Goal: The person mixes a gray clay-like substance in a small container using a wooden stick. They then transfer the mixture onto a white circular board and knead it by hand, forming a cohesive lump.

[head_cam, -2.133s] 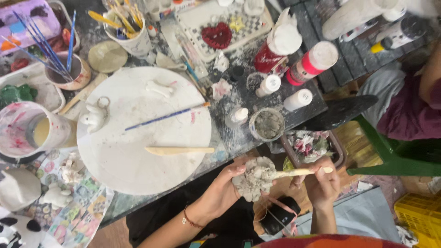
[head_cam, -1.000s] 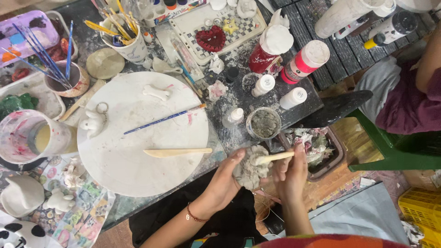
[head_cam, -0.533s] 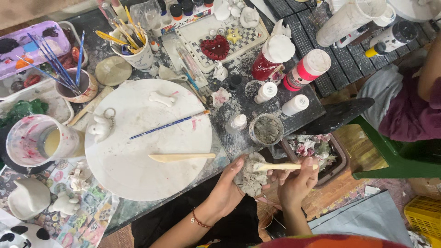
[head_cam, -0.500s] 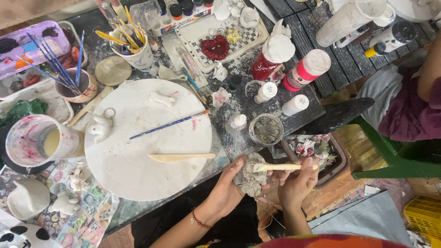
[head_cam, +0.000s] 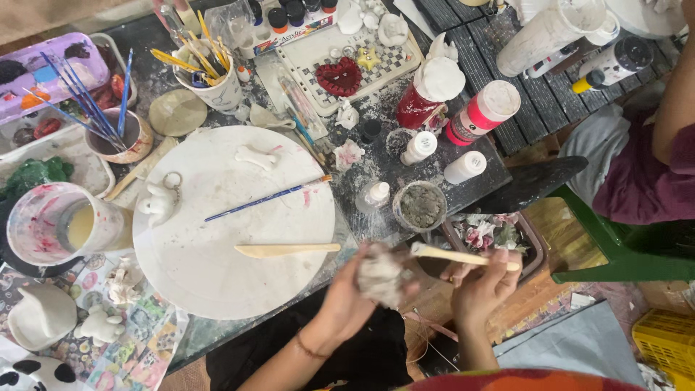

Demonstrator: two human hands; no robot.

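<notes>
The left hand (head_cam: 346,297) is cradling a grey clay lump (head_cam: 381,276) just off the table edge (head_cam: 253,334), now raised slightly closer to the round white board (head_cam: 217,275), while the right hand (head_cam: 483,286) is gripping a wooden modelling stick (head_cam: 463,256) whose tip is meeting the lump.

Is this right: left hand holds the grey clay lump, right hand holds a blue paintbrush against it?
Not quite. In the head view the right hand holds a pale wooden stick, not a blue paintbrush; the blue paintbrush lies on the round white board. The left hand does hold the clay lump.
</notes>
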